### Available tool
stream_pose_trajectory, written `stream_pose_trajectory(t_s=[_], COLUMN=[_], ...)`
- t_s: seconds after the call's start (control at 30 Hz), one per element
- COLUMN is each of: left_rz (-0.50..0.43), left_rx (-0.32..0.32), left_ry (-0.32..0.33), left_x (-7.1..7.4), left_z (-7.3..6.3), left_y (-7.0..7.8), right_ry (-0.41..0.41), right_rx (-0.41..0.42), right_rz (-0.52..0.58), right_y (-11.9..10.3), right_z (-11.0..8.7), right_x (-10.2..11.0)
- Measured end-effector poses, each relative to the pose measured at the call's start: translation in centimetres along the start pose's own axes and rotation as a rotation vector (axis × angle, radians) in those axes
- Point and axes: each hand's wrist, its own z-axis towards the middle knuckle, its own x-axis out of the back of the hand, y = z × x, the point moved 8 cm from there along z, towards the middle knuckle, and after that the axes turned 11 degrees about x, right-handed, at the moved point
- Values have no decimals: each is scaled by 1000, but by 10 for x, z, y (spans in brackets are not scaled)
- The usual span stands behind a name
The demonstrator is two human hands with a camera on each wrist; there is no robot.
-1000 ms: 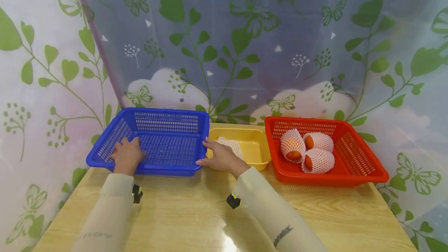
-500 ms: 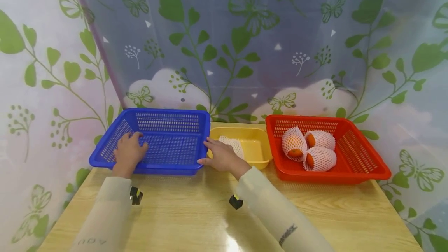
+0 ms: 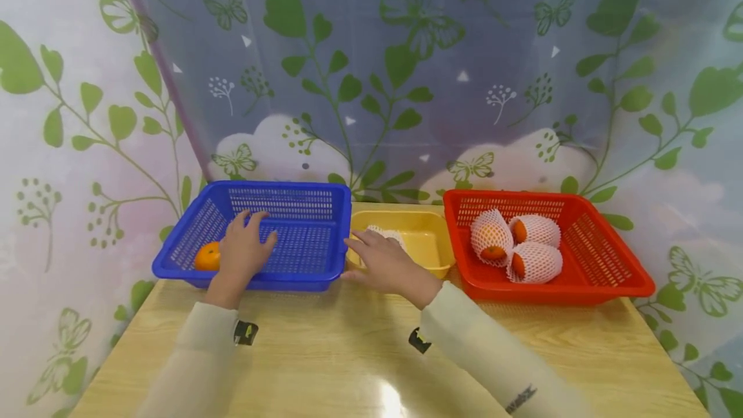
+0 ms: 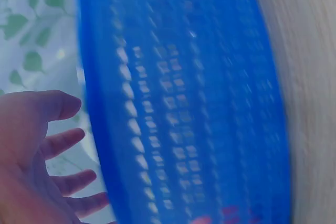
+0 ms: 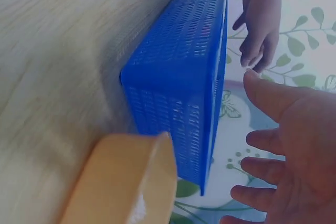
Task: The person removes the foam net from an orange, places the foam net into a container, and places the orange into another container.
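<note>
An orange (image 3: 207,257) lies bare in the left front corner of the blue basket (image 3: 304,279). Just right of it, over the basket, is my left hand (image 3: 246,247), fingers spread and holding nothing. In the left wrist view its fingers extend beside the basket's rim. My right hand (image 3: 389,260) hovers above the yellow tub (image 3: 426,244), fingertips close to the blue basket's right rim, and its grasp is empty. Beneath it, partly hidden, a white foam net sleeve (image 3: 396,236) lies in the tub. The right wrist view shows that hand's fingers spread apart (image 5: 310,150).
To the right, a red basket (image 3: 604,292) holds three oranges (image 3: 493,237) in white foam nets. All the containers stand along the back of a wooden table (image 3: 325,360). A curtain with leaves and butterflies (image 3: 371,69) hangs right behind them.
My left hand has let go of the orange and moved right, leaving it in view in the corner. My right hand has come off the blue basket's rim and shifted slightly right.
</note>
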Motion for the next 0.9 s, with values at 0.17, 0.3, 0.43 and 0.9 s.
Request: stream_pose_trajectory(t_s=[0.17, 0.3, 0.43, 0.9], left_rz=[-42, -69, -83, -97], left_rx=[-97, -164, -217, -353], left_ry=[30, 36, 13, -156], left_x=[3, 1, -11, -56], left_z=[-15, -29, -42, -76], left_y=[31, 53, 77, 163], right_ry=[13, 15, 35, 112], right_rx=[27, 42, 38, -65], right_rz=[-80, -102, -95, -109], right_y=[8, 20, 39, 126], right_z=[-20, -38, -62, -133], right_x=[18, 25, 29, 57])
